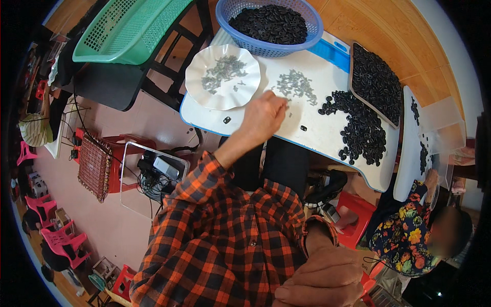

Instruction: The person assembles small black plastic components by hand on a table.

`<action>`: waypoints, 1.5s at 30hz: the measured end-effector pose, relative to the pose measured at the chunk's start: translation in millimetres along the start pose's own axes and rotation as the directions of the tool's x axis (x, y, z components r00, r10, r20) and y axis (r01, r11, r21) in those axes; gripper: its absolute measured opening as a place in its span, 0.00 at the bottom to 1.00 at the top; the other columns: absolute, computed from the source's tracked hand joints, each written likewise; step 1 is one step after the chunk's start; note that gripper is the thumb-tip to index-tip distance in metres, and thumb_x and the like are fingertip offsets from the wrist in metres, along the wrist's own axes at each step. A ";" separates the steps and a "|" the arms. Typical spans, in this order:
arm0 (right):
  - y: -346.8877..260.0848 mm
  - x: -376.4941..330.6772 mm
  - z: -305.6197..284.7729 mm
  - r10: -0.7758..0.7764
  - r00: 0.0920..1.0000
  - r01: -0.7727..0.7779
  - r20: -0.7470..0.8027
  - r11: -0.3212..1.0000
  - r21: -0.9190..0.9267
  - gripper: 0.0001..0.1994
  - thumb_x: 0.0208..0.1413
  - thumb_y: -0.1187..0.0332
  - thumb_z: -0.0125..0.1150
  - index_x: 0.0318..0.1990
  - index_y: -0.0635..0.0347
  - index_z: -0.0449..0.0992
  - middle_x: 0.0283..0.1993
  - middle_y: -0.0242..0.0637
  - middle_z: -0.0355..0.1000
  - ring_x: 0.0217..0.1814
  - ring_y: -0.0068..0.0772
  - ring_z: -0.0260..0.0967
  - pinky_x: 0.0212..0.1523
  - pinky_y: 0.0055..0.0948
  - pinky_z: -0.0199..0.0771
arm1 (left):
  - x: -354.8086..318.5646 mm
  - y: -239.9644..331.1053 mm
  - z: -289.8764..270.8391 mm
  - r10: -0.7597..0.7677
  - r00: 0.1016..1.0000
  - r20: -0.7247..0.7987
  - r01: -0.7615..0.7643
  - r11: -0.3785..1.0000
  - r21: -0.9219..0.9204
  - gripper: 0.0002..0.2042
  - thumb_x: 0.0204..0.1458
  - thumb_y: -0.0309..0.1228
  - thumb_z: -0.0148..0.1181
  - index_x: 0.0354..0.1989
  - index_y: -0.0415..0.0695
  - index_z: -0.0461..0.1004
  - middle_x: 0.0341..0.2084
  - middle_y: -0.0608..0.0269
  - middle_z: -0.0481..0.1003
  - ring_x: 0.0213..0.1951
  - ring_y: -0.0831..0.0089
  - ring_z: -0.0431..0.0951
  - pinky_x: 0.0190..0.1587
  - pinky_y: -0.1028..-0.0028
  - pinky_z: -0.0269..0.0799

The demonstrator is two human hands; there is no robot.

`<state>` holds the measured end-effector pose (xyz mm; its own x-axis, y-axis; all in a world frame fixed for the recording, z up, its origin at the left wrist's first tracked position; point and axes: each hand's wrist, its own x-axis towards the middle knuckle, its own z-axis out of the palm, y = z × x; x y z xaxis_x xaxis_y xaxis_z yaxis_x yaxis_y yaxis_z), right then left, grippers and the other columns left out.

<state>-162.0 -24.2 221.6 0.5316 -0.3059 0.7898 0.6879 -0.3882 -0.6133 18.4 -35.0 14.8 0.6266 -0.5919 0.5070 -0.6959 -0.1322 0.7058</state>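
My left hand [262, 118] is over the white table [204, 113], its fingers curled together beside a pile of small clear pieces [295, 84]. Whatever the fingertips may pinch is too small or hidden to make out. A white wavy-rimmed plate [195, 77] with more clear pieces stands just left of that hand. Two small black pieces lie apart on the table, one black piece [227, 120] below the plate and another black piece [304, 128] right of my hand. Raised close to the camera, my right hand [325, 273] has its fingers bent and pressed together; their inside is hidden.
A blue basket [271, 48] of black pieces stands at the back. To the right are a heap of black pieces [360, 128] and a full tray [376, 82]. A green basket [133, 30] is at the far left. A person in a flowered top [401, 233] sits at right.
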 end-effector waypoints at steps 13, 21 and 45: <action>-13.2 -24.1 -9.1 0.154 0.982 -0.170 -0.107 0.971 -0.169 0.07 0.39 0.70 0.63 0.28 0.58 0.75 0.25 0.34 0.74 0.26 0.29 0.70 0.24 0.26 0.68 | -37.2 -3.1 -9.3 -0.135 0.990 -0.027 0.136 0.931 0.338 0.06 0.45 0.25 0.58 0.33 0.40 0.73 0.27 0.56 0.67 0.30 0.58 0.74 0.27 0.63 0.71; 14.7 -18.7 -27.3 0.178 0.908 -0.109 0.379 0.974 -0.196 0.04 0.42 0.71 0.64 0.27 0.59 0.80 0.27 0.32 0.75 0.21 0.23 0.69 0.18 0.18 0.68 | -27.9 -2.8 5.5 -0.083 0.996 0.012 0.075 0.941 0.329 0.05 0.44 0.24 0.58 0.30 0.40 0.72 0.26 0.57 0.65 0.30 0.60 0.73 0.25 0.64 0.72; 129.9 -97.8 -43.0 0.402 0.892 -0.187 0.206 0.743 -0.643 0.10 0.40 0.83 0.63 0.33 0.68 0.73 0.26 0.40 0.69 0.25 0.36 0.68 0.23 0.30 0.68 | -20.5 -3.8 17.0 0.125 0.988 0.090 -0.146 0.947 0.287 0.05 0.37 0.22 0.58 0.25 0.39 0.72 0.25 0.58 0.66 0.30 0.61 0.70 0.29 0.68 0.70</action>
<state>-145.9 -82.0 64.5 0.8525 -0.2501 0.4590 0.0944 -0.7900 -0.6058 2.3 -35.8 -6.6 0.5001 -0.6733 0.5446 -0.8513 -0.2670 0.4517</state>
